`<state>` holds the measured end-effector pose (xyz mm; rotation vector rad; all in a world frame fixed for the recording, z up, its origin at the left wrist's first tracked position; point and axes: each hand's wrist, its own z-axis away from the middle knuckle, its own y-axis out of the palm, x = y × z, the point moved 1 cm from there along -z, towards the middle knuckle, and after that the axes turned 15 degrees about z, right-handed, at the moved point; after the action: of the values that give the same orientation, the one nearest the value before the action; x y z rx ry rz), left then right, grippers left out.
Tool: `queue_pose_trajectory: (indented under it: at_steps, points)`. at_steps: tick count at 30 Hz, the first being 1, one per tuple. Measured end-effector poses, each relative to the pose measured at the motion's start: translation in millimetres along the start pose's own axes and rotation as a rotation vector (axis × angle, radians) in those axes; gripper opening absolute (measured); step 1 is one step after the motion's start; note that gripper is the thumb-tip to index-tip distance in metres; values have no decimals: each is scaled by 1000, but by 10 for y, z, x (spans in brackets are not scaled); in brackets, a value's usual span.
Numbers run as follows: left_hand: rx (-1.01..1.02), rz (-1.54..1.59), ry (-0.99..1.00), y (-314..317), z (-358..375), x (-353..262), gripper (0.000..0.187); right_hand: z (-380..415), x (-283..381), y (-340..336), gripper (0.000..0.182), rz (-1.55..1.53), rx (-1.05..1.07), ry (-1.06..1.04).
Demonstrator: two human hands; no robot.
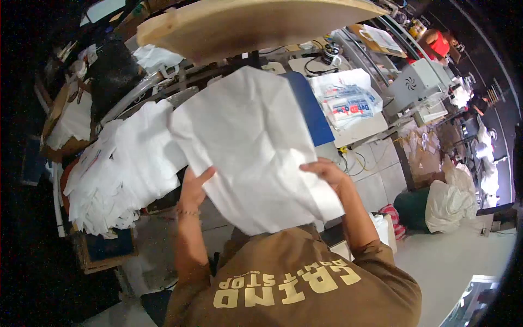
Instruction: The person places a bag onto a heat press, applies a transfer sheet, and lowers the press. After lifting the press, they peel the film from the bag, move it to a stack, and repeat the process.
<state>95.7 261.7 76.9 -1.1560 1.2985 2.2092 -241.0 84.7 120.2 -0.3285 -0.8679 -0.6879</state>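
Note:
A large white fabric piece (245, 131), lightly creased, is stretched between my hands in front of my body. My left hand (194, 188) grips its left edge, thumb on top and the fingers hidden behind. On the opposite edge my right hand (326, 171) pinches the cloth, thumb and fingers closed on it. Under the fabric's far right side shows a blue flat board (310, 106). To the left lies a heaped stack of white fabric pieces (131, 158). Right of the board rest printed white pieces (348, 98) with blue and red lettering.
A curved wooden board (261, 24) spans the top, close to the fabric. At right stand a grey machine housing (417, 84), a cardboard box (419, 152) and a pale plastic bag (449, 204) on the floor. A person in red (438, 46) is in the far background.

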Motion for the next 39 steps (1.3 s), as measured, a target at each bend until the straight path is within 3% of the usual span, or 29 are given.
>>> queue_pose_trajectory:
  at_steps: [1, 2, 4, 5, 6, 8, 9, 12, 14, 15, 16, 17, 20, 21, 22, 24, 25, 26, 27, 28, 29, 30, 31, 32, 34, 35, 39]
  points:
    - [17, -61, 13, 203, -169, 67, 57, -312, -323, -334, 50, -59, -48, -43]
    - [29, -121, 25, 372, -355, 138, 52, -563, -623, -582, 53, -375, -31, -124]
    - [47, -158, 155, 599, -814, 366, 42, -188, -242, -593, 63, -776, 222, -182]
    - [40, -165, 150, 741, -974, 395, 39, -290, -371, -739, 80, -740, 214, -300]
    - [32, -173, 145, 865, -1135, 420, 36, -328, -452, -804, 98, -835, 158, -288]
    - [11, -356, 213, 880, -1561, 531, 33, -244, -595, -832, 110, -777, 334, -342]
    - [-71, -567, 304, 1055, -1545, 451, 33, -259, -664, -881, 114, -712, 566, -417]
    - [-28, -646, 348, 935, -1919, 541, 33, -347, -922, -920, 114, -659, 580, -301]
    - [-62, -682, 317, 848, -2061, 557, 32, -425, -1001, -891, 83, -234, 305, -163]
    - [-80, -810, 321, 892, -2029, 510, 35, -491, -1103, -830, 53, -194, 162, -104]
    - [-96, -939, 324, 943, -2004, 469, 38, -527, -1205, -781, 36, -34, 70, -102]
    - [-39, -785, 348, 726, -2177, 592, 37, -543, -1273, -756, 31, 58, 89, -144]
    - [0, -880, 357, 802, -2074, 531, 38, -605, -1344, -769, 23, 155, 166, -201]
    - [-18, -863, 337, 812, -2079, 542, 49, -596, -1320, -809, 20, 165, 218, -218]
    - [-11, -859, 336, 825, -2062, 578, 49, -567, -1283, -926, 20, 166, 210, -216]
    - [-245, -1131, 498, 1060, -1823, 491, 53, -396, -904, -1243, 34, 467, 180, -121]
    - [-214, -1061, 589, 762, -2048, 624, 66, -449, -795, -1498, 38, 433, 153, -129]
    - [-210, -1057, 587, 882, -1987, 644, 66, -421, -513, -1688, 40, 420, 43, -197]
    - [-299, -1246, 670, 1074, -1809, 636, 69, -624, -457, -1947, 40, 493, -126, -199]
    - [-393, -1435, 750, 1164, -1652, 653, 72, -899, -480, -2170, 38, 601, -388, -361]
    - [-310, -1438, 686, 1118, -1591, 738, 74, -1156, -447, -2342, 35, 766, -645, -456]
    - [-315, -1440, 689, 1075, -1546, 887, 74, -1428, -454, -2464, 33, 812, -774, -456]
    - [-240, -1469, 770, 1065, -1488, 1090, 75, -1649, -492, -2571, 37, 970, -954, -570]
    - [-168, -1500, 849, 1094, -1401, 1219, 77, -1827, -536, -2628, 37, 966, -941, -584]
    - [-26, -1548, 801, 1280, -1196, 1342, 79, -2079, -571, -2695, 48, 1174, -1233, -650]
    - [-49, -1557, 799, 1304, -1150, 1365, 79, -2164, -575, -2723, 59, 1173, -1111, -503]
    - [34, -1714, 698, 1323, -1126, 1367, 78, -2235, -640, -2692, 62, 1260, -1144, -425]
